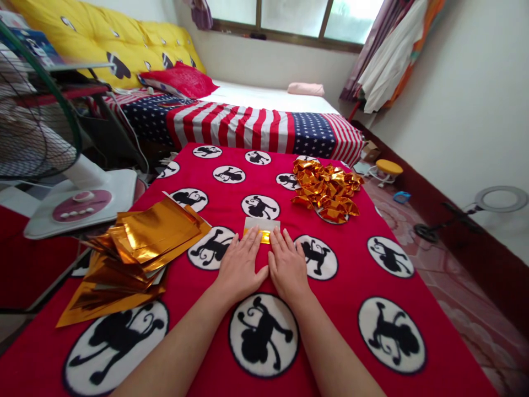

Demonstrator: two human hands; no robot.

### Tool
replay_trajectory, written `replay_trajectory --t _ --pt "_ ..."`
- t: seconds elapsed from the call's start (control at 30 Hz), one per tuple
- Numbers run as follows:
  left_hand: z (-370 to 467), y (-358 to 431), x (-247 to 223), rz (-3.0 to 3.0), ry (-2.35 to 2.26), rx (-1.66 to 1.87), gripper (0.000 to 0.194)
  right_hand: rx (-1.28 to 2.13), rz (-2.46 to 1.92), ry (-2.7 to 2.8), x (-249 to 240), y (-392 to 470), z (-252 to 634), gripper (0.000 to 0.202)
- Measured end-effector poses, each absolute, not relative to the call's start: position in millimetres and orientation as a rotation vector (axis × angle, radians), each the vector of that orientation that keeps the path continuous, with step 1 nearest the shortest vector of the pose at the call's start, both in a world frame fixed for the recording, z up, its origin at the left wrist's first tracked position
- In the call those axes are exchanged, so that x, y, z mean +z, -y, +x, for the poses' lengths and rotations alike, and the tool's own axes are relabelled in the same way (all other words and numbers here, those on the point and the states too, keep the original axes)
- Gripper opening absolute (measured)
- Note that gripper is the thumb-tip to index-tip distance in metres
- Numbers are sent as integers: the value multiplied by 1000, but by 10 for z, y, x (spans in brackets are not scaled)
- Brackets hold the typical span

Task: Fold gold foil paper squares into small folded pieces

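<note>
My left hand (240, 263) and my right hand (286, 265) lie flat side by side on a red cloth (355, 264) printed with black figures in white circles. Both press down on a small sheet of gold foil paper (262, 226), its white back folded up at the far edge. Most of the sheet is hidden under my fingers. A fanned stack of flat gold foil sheets (136, 251) lies to the left of my left hand. A heap of folded gold foil pieces (326, 190) sits at the far right of the cloth.
A standing fan (37, 121) with a white base (82, 204) is at the left. Behind the cloth is a bed with a stars-and-stripes cover (248, 124), a red pillow (182, 80) and a yellow headboard. A ring light (500, 199) and a small yellow stool (389, 168) stand on the floor at right.
</note>
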State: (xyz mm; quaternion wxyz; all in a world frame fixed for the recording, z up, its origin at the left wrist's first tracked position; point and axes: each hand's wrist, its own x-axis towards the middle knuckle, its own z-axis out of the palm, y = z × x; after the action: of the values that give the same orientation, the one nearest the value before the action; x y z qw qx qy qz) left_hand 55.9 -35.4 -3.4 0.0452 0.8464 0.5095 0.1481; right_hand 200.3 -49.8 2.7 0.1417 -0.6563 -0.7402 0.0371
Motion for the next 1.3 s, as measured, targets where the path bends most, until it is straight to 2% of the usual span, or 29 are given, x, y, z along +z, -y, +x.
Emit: replay_trajectory --t 0.4,0.57,0.7,0.87,1.03,1.17,1.3 --pt "350 286 -3 2525 -1757 448 78 48 -1828 2057 28 509 2006 44" --pt "343 247 -60 2479 -1864 463 72 24 -1816 2030 35 511 1992 43" --pt "373 245 -39 2463 -1870 607 72 -18 -1845 1988 57 511 1946 41" --pt "424 304 87 2587 -1635 848 63 -10 -1838 1961 71 506 1922 40" --pt "449 234 0 2569 -1350 926 43 64 -1794 1911 59 500 1953 40" --pt "404 137 -93 2402 -1309 959 32 143 -1719 1871 72 509 1983 35" --pt "341 95 -79 2273 -1236 1026 31 156 -1654 1876 87 511 2006 22"
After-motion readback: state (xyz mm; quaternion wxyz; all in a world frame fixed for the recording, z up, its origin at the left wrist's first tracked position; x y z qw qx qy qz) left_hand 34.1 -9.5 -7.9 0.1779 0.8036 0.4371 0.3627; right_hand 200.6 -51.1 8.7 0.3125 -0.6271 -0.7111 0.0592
